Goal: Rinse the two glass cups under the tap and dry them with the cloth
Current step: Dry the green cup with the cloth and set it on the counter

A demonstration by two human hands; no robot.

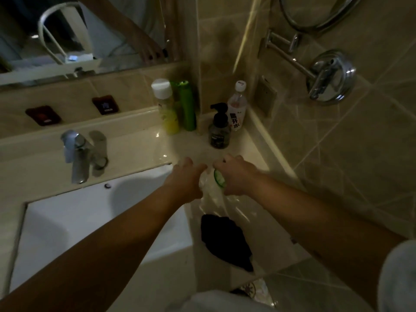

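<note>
Both hands reach over the counter to the right of the sink. My right hand [236,176] grips a glass cup with a green rim [219,180], tilted with its mouth to the left. My left hand [186,179] is curled beside it, thumb against a clear glass cup [205,184] that is blurred and hard to make out. A dark cloth [227,240] lies crumpled on the counter, nearer to me than the hands. The chrome tap [78,154] stands at the back left of the white sink [67,221]; no water shows running.
Green and yellow bottles [177,106], a dark pump dispenser [218,129] and a clear water bottle [236,106] stand in the counter's back corner. A chrome wall mount [328,77] juts from the tiled right wall. A mirror [78,30] hangs above.
</note>
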